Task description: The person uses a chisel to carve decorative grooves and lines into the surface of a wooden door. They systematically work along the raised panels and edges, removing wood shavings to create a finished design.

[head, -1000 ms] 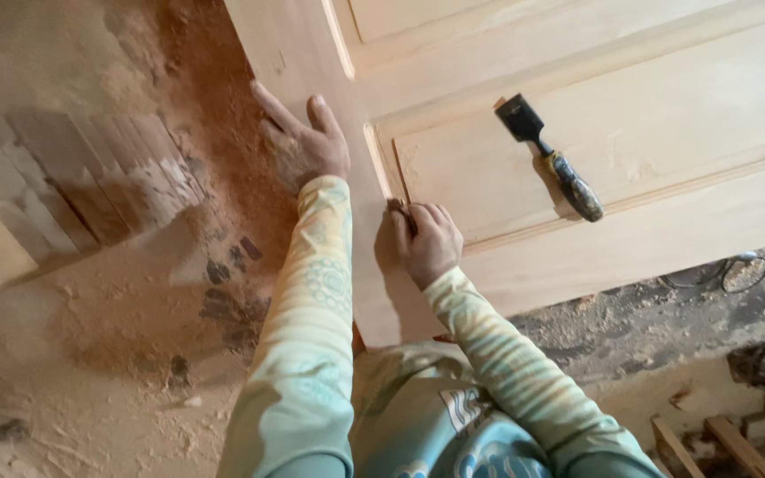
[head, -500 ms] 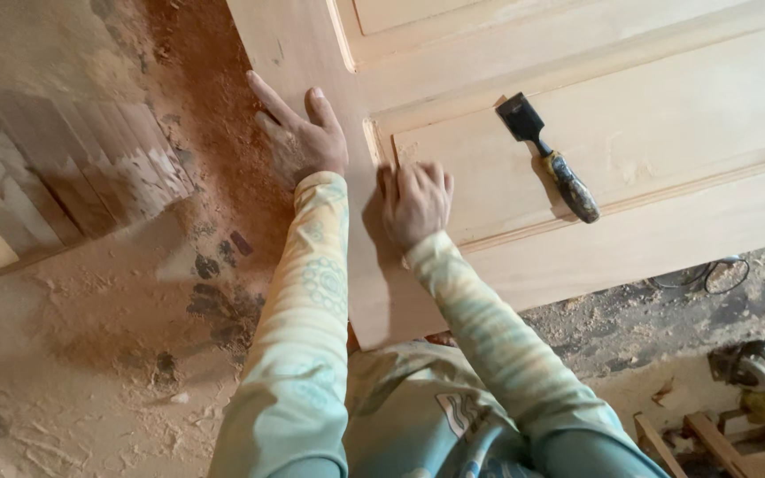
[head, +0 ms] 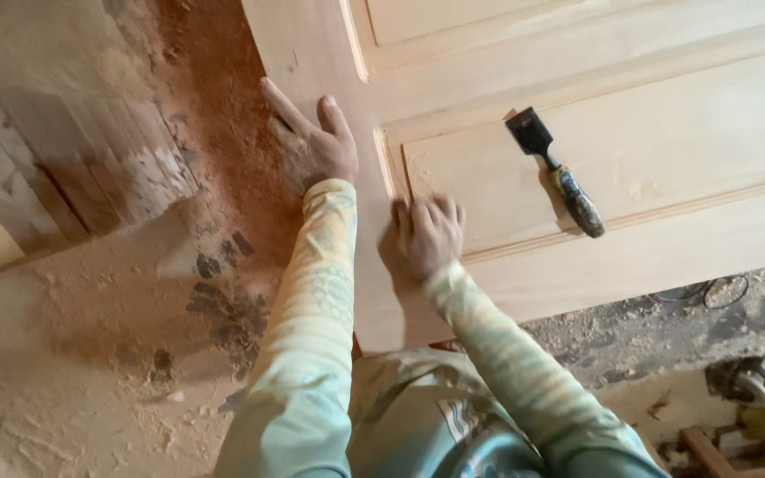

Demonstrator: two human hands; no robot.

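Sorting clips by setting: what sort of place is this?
Likely a woodworking shop: an unfinished panelled door with a chisel lying on it, and sawdust covering the floor.

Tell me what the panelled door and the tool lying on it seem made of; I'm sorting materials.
The door looks like bare, unfinished pale wood: visible grain, matte surface, no paint or varnish showing. The chisel lying on it seems to have a dark metal blade and a worn, mottled handle, perhaps wood or plastic; that cannot be told.
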